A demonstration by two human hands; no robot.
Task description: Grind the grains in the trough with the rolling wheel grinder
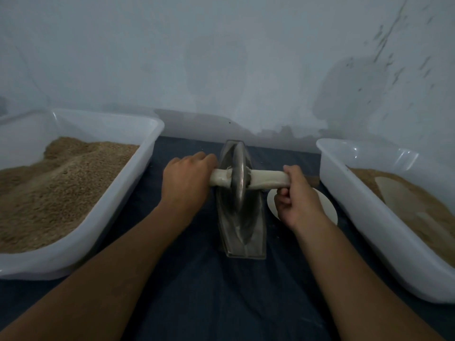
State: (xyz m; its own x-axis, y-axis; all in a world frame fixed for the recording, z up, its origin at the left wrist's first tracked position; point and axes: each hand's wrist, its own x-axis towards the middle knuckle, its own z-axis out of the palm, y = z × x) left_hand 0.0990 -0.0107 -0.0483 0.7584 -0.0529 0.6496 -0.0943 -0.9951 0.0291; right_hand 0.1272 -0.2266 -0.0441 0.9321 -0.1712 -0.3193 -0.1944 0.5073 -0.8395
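A narrow metal trough (246, 238) lies lengthwise on the dark cloth in front of me. A metal grinding wheel (238, 178) stands on edge in the trough's far half. A pale wooden handle (267, 179) runs through the wheel's hub from left to right. My left hand (187, 179) grips the left end of the handle, hiding most of it. My right hand (298, 198) grips the right end. The grains inside the trough are too dim to make out.
A white tub (118, 207) heaped with brown grain stands at the left. A second white tub (357, 200) with finer brown meal and a pale scoop (398, 195) stands at the right. A small white dish (328, 207) lies under my right hand. A wall rises close behind.
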